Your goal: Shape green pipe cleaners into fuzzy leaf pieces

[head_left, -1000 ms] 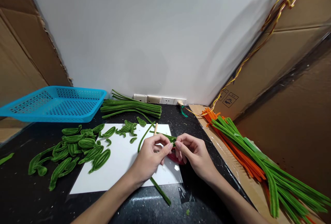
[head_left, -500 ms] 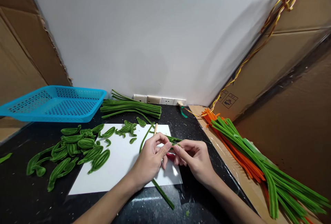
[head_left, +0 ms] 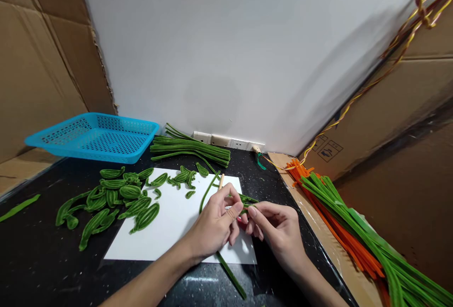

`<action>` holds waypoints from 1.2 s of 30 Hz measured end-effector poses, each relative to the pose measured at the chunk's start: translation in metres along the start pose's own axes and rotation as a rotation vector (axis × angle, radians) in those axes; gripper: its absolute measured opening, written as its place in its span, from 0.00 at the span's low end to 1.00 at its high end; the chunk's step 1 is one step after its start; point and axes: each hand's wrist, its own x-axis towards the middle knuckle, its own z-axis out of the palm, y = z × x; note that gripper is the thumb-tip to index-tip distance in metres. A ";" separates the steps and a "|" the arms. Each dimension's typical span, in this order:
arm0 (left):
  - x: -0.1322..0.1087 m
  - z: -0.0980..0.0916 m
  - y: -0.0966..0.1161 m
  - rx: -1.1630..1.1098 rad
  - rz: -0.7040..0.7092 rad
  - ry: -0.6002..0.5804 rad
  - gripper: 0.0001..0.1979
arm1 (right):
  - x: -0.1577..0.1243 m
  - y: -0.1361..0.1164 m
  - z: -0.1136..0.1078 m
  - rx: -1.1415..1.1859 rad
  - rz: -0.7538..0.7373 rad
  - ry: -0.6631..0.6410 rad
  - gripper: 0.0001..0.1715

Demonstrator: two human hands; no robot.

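My left hand (head_left: 217, 217) pinches a small piece of green pipe cleaner (head_left: 247, 206) between thumb and index finger. Facing it, my right hand (head_left: 281, 229) has thumb and fingertip closed on the other end of that piece. A long green pipe cleaner (head_left: 231, 276) runs under my left hand and past the paper's front edge. Beneath the fingers, something red (head_left: 242, 223) shows in part, mostly hidden. A thin light-wood stick (head_left: 221, 182) pokes up behind my left hand. Both hands are over the right side of a white sheet of paper (head_left: 166, 236).
Leaf shapes of coiled green pipe cleaner (head_left: 145, 218) lie at left, partly on the paper. A pipe cleaner bundle (head_left: 191, 150) lies by the wall sockets (head_left: 239, 144). A blue basket (head_left: 138, 153) stands back left. Green (head_left: 354, 226) and orange pipe cleaners (head_left: 339, 236) lie at right on cardboard.
The view has turned slightly left, so the scene sits farther right in the picture. Both hands stay together over the paper, still pinching the small green piece.
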 end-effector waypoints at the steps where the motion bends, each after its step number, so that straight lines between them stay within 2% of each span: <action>1: 0.001 0.000 0.000 -0.012 -0.007 -0.001 0.19 | 0.000 0.001 0.000 -0.006 -0.002 0.012 0.21; 9: 0.000 0.000 0.007 -0.014 -0.015 0.068 0.21 | 0.002 0.009 -0.002 0.010 0.045 0.066 0.20; 16: 0.001 -0.002 0.009 -0.003 -0.022 0.087 0.20 | 0.002 0.009 -0.002 0.061 -0.002 0.124 0.16; 22: 0.003 -0.003 0.006 0.015 -0.057 0.132 0.20 | 0.001 0.009 -0.005 -0.013 0.002 0.134 0.17; 29: 0.003 -0.004 0.004 0.069 -0.023 0.200 0.19 | 0.002 0.006 -0.002 0.007 0.031 0.093 0.20; 36: 0.000 -0.004 0.006 0.080 -0.007 0.194 0.17 | 0.008 0.011 -0.006 0.098 0.083 0.038 0.23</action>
